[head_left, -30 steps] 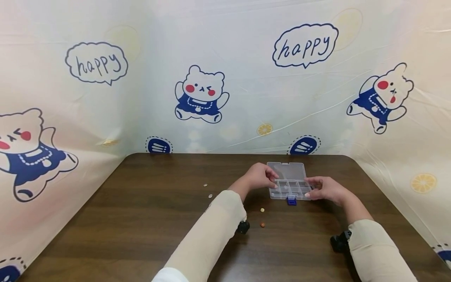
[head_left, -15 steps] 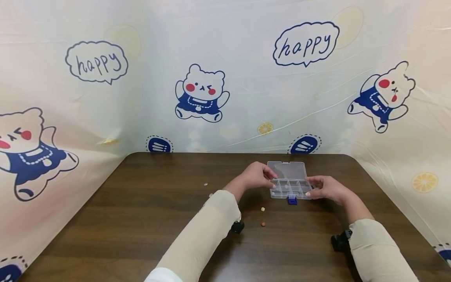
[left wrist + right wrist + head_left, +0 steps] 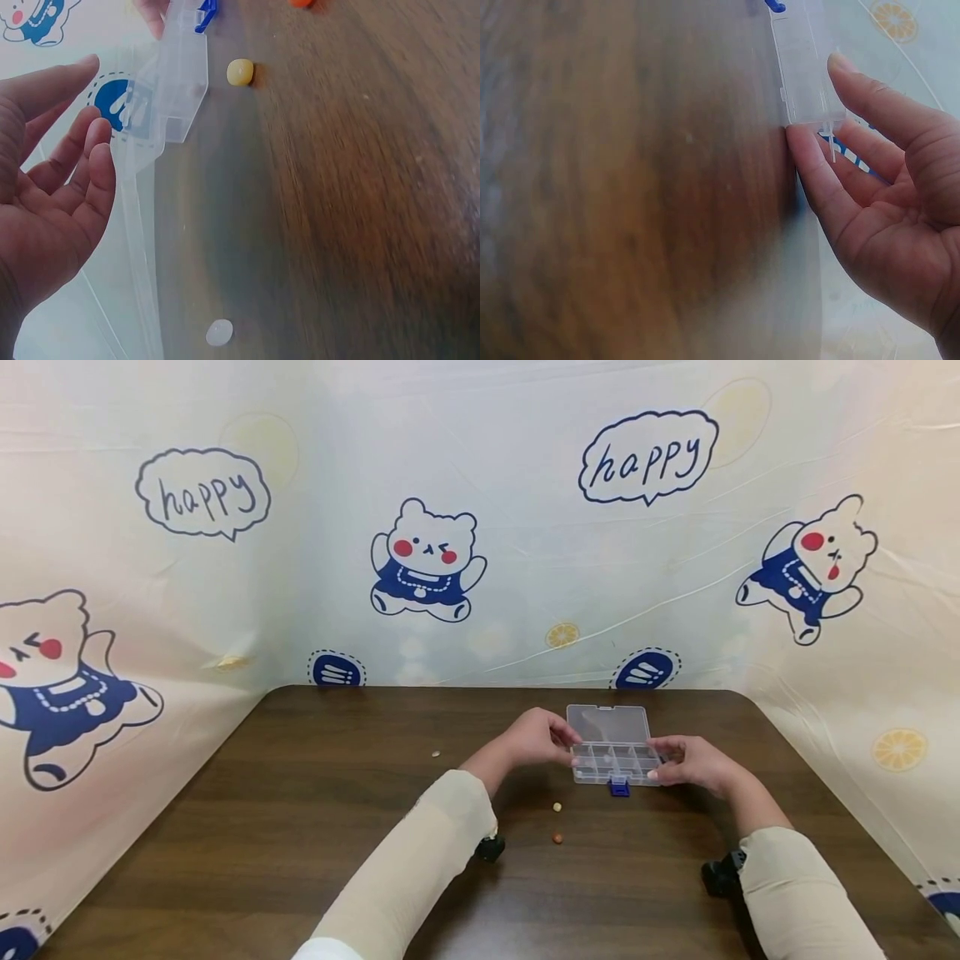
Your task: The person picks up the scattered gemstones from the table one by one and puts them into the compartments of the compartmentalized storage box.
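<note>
A clear plastic compartment box (image 3: 617, 762) lies on the table with its lid (image 3: 609, 724) folded back and a blue latch (image 3: 618, 788) in front. My right hand (image 3: 693, 764) holds the box's right end, thumb at the near corner and index finger farther back; the right wrist view shows fingertips at its edge. At the left end is my left hand (image 3: 534, 739), its fingers loosely bent. In the left wrist view nothing shows between those fingers. A small pale piece (image 3: 607, 759) lies inside a compartment. A yellow rounded piece (image 3: 557, 807) and an orange one (image 3: 557, 838) lie in front.
A small white rounded piece (image 3: 436, 753) lies farther left on the brown wooden table (image 3: 300, 827). Another white piece (image 3: 220, 332) shows in the left wrist view. A printed cloth (image 3: 525, 527) stands along the table's back and sides.
My left hand has drawn back leftward from over the box's left compartments. Its forearm now covers a white piece seen before in the head view. My right hand and the box stay put.
</note>
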A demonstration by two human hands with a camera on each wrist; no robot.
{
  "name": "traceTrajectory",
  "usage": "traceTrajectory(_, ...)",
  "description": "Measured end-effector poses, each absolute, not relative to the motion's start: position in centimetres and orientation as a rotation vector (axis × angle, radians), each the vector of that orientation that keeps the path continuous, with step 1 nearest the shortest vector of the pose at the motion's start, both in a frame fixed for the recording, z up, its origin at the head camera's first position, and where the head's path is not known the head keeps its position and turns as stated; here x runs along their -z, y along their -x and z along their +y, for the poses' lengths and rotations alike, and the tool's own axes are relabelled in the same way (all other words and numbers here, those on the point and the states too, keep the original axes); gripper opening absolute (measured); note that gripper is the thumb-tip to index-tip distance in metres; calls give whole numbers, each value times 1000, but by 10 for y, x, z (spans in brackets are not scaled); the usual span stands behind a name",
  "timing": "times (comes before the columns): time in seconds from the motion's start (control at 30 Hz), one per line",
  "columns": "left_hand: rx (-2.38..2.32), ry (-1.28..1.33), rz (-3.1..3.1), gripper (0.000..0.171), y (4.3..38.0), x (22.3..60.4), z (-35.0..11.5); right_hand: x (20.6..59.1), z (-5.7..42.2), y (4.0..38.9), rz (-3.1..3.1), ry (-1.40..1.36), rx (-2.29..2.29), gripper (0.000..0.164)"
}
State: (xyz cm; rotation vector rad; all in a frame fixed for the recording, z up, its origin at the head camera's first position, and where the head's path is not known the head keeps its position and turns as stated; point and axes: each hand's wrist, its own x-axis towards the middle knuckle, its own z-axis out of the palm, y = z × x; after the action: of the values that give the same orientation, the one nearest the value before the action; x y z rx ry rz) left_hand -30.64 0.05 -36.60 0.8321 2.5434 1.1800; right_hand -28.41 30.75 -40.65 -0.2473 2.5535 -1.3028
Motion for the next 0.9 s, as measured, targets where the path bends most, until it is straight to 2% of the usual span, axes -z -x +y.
traceTrajectory(0.9, -1147, -902, 2503, 24, 299, 366, -18, 406, 307, 284, 2519, 240, 1330, 76)
